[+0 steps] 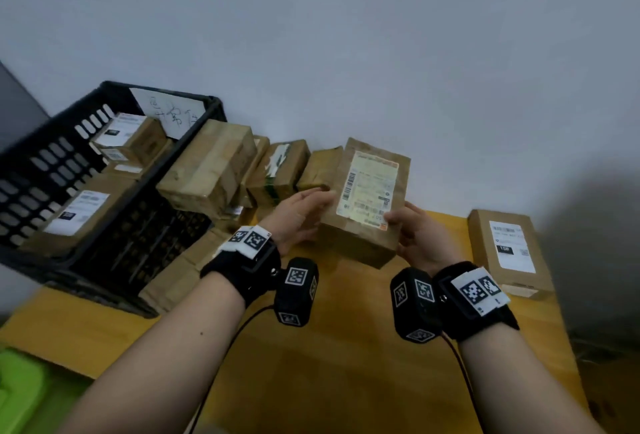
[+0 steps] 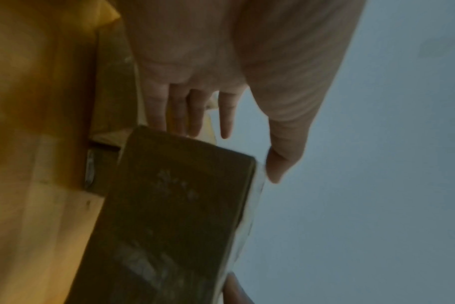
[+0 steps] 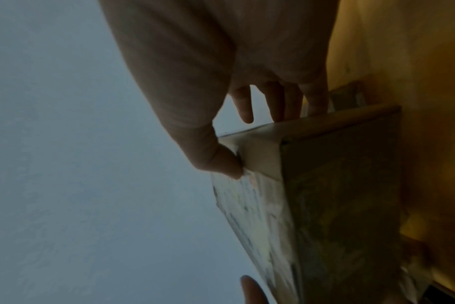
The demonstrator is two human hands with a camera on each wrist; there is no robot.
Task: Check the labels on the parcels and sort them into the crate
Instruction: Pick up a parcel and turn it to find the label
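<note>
I hold a brown cardboard parcel (image 1: 363, 198) tilted up above the yellow table, its pale shipping label (image 1: 369, 191) facing me. My left hand (image 1: 301, 215) grips its left edge, thumb on the label side and fingers behind. My right hand (image 1: 415, 233) grips the lower right corner the same way. In the left wrist view the parcel (image 2: 174, 216) is dark, with my thumb (image 2: 275, 166) on its front edge. In the right wrist view my thumb (image 3: 221, 162) presses the parcel's (image 3: 338, 195) label corner. The black crate (image 1: 86, 184) stands at the left with labelled parcels (image 1: 128, 139) inside.
Several brown parcels (image 1: 211, 167) lie in a row between the crate and the wall. One labelled parcel (image 1: 509, 250) lies on the table (image 1: 329, 364) at the right. A handwritten paper (image 1: 169, 111) leans in the crate's back corner. A green object (image 1: 17, 392) sits at the lower left.
</note>
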